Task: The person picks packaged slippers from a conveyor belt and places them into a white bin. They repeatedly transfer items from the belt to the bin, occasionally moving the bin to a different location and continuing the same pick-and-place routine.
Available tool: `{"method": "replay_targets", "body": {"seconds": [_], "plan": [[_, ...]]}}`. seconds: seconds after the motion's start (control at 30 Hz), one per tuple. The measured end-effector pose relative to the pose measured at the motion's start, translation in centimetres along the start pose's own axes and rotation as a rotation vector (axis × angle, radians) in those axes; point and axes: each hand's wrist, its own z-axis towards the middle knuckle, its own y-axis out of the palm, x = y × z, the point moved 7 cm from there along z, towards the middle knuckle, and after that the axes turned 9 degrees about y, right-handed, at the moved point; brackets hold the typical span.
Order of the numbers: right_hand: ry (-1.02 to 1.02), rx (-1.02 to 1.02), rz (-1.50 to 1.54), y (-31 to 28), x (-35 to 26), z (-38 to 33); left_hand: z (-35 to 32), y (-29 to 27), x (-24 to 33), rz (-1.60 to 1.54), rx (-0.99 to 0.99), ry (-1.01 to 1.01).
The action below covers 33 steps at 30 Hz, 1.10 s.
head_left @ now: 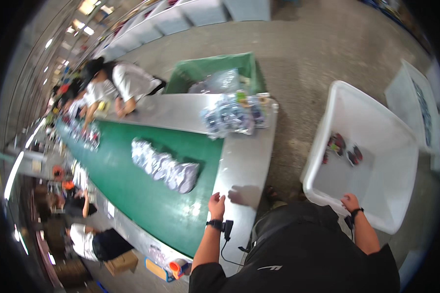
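Note:
My left hand is over the metal edge of the conveyor, its fingers loosely bent and holding nothing I can see. To its left, a row of clear-wrapped greyish bundles, perhaps shoes, lies on the green belt. At the near wall of a large white bin, my right hand is held with fingers loosely bent and nothing visible in them; whether it touches the rim is unclear. Inside that bin lie several small dark and red shoes.
Clear-bagged bluish goods are piled on the metal ledge. Behind it stands a green bin with plastic bags. People work along the far belt. A pale bin stands at right; an orange tape dispenser is at lower left.

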Motion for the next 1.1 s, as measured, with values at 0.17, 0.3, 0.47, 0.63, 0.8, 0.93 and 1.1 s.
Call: {"method": "replay_targets", "body": {"seconds": [0.17,0.3,0.47,0.63,0.8,0.93,1.1], "plan": [[0.179,0.036,0.109,0.6,1.2,-1.7,7.1,-8.0,1.6,0.354,0.331,0.304],[0.154,0.072,0.127,1.7,0.1,-2.8,11.5,-12.9,1.6,0.547,0.453,0.300],[0.119,0.075,0.083,4.0,-2.5,-5.0,16.4,-18.0,-2.1,0.675,0.408,0.157],[-0.045,0.028,-0.083,4.5,-5.8,-7.9,18.5,-17.2,-4.9,0.589,0.265,0.180],[-0.017,0.027,-0.166,3.8,-7.6,-9.0,18.9,-17.9,-5.6,0.512,0.131,0.012],[-0.034,0.017,-0.236,4.6,-9.9,-9.4,15.9,-13.0,-6.1,-0.148,-0.044,-0.068],[-0.153,-0.036,-0.383,6.7,-13.7,-10.3,5.7,-9.5,-3.2,0.070,0.336,0.283]]}}
